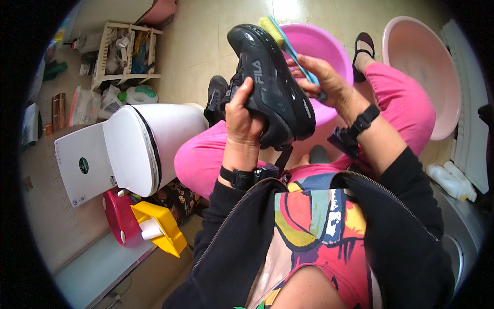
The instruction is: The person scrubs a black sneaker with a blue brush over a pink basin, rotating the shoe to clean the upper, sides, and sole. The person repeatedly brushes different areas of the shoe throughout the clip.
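Note:
A black Fila sneaker [262,89] is tilted up over my lap, its toe pointing away from me. My left hand [243,116] grips it near the heel and ankle opening, thumb across the upper. In my right hand [328,79] is a scrub brush with a blue handle [295,56]. Its yellow bristles [271,30] lie against or close to the sole's edge near the toe; contact is hard to tell. Beneath the brush and shoe stands a pink-purple plastic basin [328,42], partly hidden by them. Another black shoe [217,90] is beside my left knee.
A white toilet [135,148] with its lid down stands at left. Beyond it are a cream storage rack [127,75] and a detergent bottle [141,94]. A yellow plastic bin [170,228] sits lower left. At right, a large pale pink tub [422,77] leans upright near white bottles [449,179].

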Available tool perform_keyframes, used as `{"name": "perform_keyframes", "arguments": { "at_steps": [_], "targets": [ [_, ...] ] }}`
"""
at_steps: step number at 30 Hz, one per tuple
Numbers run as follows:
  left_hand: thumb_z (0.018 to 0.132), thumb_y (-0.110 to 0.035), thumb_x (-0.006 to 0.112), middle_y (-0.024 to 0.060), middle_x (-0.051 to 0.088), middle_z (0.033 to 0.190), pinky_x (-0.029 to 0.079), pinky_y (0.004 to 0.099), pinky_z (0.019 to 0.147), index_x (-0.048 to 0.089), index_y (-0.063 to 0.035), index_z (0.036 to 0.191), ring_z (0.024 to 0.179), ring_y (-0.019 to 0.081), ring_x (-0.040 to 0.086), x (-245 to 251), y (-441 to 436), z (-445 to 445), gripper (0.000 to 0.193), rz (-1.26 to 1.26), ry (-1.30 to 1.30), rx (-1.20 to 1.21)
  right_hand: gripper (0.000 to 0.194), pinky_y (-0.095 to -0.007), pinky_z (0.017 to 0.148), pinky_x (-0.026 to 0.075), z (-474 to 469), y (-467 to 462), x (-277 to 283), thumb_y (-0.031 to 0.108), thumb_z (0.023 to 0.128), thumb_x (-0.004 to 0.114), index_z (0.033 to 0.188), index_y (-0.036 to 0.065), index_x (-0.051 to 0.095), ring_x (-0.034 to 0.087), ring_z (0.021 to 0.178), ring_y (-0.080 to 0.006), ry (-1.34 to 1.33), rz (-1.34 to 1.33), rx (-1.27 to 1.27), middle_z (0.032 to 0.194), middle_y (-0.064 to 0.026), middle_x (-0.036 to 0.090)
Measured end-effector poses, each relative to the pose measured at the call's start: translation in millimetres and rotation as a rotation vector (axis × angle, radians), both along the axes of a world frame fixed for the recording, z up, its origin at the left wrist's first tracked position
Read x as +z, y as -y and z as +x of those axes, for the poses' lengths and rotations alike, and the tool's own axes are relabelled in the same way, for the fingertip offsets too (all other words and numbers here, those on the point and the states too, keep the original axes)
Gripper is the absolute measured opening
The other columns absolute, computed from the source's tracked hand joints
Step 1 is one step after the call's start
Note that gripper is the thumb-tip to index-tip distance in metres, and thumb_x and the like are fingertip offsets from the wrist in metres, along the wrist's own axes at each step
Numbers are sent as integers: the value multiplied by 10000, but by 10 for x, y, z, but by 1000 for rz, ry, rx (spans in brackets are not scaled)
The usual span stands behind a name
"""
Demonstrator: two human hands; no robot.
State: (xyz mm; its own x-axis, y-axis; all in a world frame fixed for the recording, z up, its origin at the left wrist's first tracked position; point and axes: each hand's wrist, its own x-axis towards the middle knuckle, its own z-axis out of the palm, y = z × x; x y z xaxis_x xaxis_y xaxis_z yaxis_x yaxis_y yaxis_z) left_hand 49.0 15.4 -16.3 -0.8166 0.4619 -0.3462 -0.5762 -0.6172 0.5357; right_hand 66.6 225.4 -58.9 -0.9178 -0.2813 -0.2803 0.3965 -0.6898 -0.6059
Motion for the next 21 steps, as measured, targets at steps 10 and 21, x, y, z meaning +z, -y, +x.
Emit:
{"name": "perform_keyframes", "arguments": {
  "at_steps": [10, 21],
  "targets": [
    [999, -204, 517, 195, 680, 1158, 512, 488, 990, 573, 37, 1253, 1053, 336, 669, -60, 127, -84, 355, 1, 142, -10, 436, -180, 440, 439, -67, 203, -63, 457, 853, 774, 989, 60, 659, 539, 479, -24, 69, 113, 74, 710, 27, 610],
    [857, -114, 662, 129, 595, 1326, 414, 362, 1065, 462, 6, 1410, 1220, 246, 560, 526, 242, 92, 601, -462, -426, -291, 584, -198, 475, 404, 3, 208, 112, 115, 749, 827, 1260, 68, 547, 528, 601, -58, -213, -117, 127, 908, 21, 613]
  ]
}}
